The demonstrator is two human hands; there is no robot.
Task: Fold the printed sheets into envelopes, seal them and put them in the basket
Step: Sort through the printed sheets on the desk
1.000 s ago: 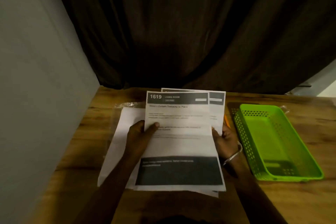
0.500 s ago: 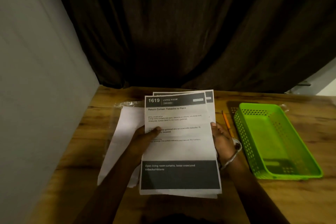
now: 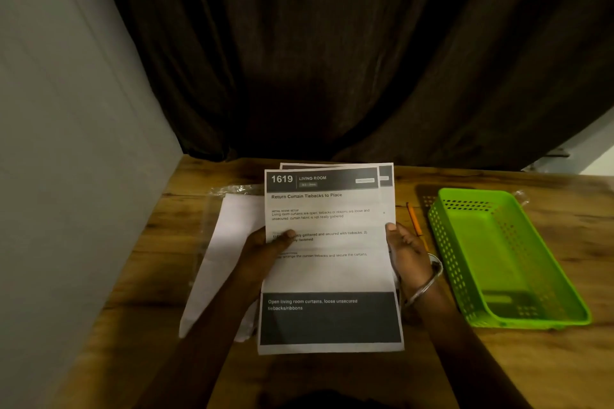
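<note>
Dark curtain fills pretty much the whole back, with a plain grey wall down the left side. Under that is a wooden surface.

Over on the right sits a bright green basket with holes in its sides. All I can see inside is its own green floor, plus a darker patch at the near end that I can't make out.

The sheets are in the middle, well apart from the basket, unfolded and held face up toward the camera. The second one peeks out behind the top right corner. The top one reads "1619", "LIVING ROOM", then "Return Curtain Tiebacks to Place". The dark band at the bottom says "Open living room curtains, loose unsecured tiebacks/ribbons". The small print in the middle is partly covered.

To the left of them there's a white paper pile lying on crinkly clear plastic.

The left hand grips the sheets' left edge with its thumb across the print. The right hand holds the right edge, thumb tip on the front.

An orange pencil lies between the right hand and the basket. There's a thin metal bangle on the right wrist.
</note>
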